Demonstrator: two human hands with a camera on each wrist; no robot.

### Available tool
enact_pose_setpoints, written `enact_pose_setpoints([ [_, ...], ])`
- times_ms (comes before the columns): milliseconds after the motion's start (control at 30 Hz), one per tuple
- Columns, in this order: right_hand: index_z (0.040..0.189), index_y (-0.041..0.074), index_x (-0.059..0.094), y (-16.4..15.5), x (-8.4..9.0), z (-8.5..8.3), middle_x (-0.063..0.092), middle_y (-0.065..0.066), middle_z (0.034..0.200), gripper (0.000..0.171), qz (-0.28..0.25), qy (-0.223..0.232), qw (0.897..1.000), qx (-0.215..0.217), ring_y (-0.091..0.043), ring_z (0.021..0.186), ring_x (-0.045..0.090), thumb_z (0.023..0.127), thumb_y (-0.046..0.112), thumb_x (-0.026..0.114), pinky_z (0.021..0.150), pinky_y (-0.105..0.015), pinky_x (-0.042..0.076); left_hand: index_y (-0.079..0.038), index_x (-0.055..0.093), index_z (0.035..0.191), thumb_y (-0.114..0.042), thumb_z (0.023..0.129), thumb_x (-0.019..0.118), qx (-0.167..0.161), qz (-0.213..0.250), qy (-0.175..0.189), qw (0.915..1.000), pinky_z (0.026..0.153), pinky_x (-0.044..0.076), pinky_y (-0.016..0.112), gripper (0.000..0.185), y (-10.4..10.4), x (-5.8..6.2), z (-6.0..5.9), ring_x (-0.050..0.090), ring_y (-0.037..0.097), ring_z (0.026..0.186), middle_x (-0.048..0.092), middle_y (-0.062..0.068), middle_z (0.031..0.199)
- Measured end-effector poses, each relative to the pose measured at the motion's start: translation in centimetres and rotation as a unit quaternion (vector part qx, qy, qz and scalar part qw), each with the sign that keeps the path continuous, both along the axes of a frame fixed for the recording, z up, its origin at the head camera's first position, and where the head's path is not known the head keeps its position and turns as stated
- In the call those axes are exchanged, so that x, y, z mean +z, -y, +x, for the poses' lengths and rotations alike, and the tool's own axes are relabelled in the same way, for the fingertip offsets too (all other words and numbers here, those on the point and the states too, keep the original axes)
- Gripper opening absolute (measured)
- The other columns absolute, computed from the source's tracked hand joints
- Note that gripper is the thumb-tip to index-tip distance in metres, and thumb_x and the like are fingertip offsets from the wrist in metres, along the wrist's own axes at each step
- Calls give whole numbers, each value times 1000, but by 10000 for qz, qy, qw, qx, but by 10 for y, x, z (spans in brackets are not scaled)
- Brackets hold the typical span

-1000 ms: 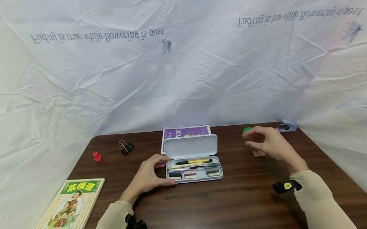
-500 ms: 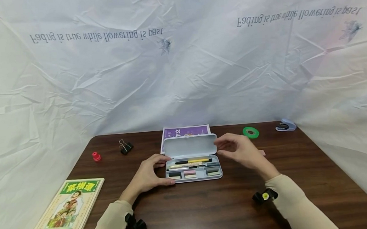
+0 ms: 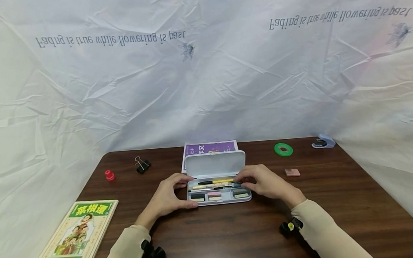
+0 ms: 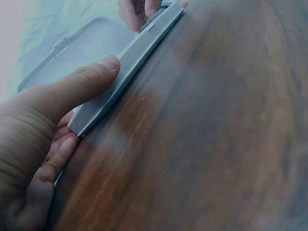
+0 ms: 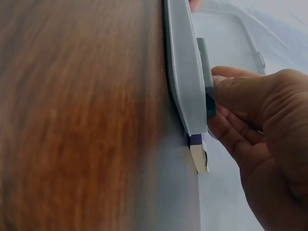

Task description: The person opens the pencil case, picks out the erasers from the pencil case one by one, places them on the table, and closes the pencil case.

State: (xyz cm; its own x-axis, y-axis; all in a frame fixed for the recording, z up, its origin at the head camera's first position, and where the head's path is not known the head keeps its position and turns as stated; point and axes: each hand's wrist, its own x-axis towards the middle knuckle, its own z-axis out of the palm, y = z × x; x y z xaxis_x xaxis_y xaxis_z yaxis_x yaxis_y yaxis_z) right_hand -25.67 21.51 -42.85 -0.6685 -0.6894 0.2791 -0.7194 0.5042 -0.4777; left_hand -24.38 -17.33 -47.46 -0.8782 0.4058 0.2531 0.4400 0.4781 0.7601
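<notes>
On our dark wooden desk [image 3: 235, 231] lie a pencil case [image 3: 218, 184], booklet [image 3: 209, 147], book [image 3: 74, 240], clip [image 3: 142, 165], red stamp [image 3: 109, 175], tape [image 3: 283, 149], eraser [image 3: 292, 173] and stapler [image 3: 323, 142].

On my dark wood worktop [image 3: 235, 231]: green-covered book [image 3: 72, 240] at near left corner. Red cap [image 3: 109, 175] and black binder clip [image 3: 142, 165] far left, apart. Purple booklet [image 3: 209, 148] at far edge. Green tape roll [image 3: 283, 149], stapler [image 3: 322, 141], pink eraser [image 3: 292, 173] at right. Creased white sheet [image 3: 202, 73] behind, printed text upside down.
</notes>
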Motion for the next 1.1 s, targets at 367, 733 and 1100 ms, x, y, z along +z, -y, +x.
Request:
enact_pose_setpoints([
  [367,118,17,84,0,9,4,78,9,115,27,-314,200,9988,-319,-9,103,73,98,-2,83,88,-36,67,-20,74,141,-48,73,107,-12,39,-29,10000,112,62,41,81,0,-1,0,71,21,127,69,-3,141],
  [733,113,19,80,-50,36,11,75,8,110,37,-994,-480,9896,-922,-11,97,70,93,-12,83,82,-35,68,-19,74,141,-48,72,107,-32,30,-79,10000,112,62,39,81,-2,0,-1,71,22,127,69,-2,141],
  [1100,110,23,80,-122,30,35,75,11,109,39,-652,-811,9773,-1848,-8,96,72,90,-10,88,81,-19,64,-20,74,141,-48,73,107,-14,20,-39,10000,112,62,40,81,0,-1,0,71,21,128,69,-2,142],
])
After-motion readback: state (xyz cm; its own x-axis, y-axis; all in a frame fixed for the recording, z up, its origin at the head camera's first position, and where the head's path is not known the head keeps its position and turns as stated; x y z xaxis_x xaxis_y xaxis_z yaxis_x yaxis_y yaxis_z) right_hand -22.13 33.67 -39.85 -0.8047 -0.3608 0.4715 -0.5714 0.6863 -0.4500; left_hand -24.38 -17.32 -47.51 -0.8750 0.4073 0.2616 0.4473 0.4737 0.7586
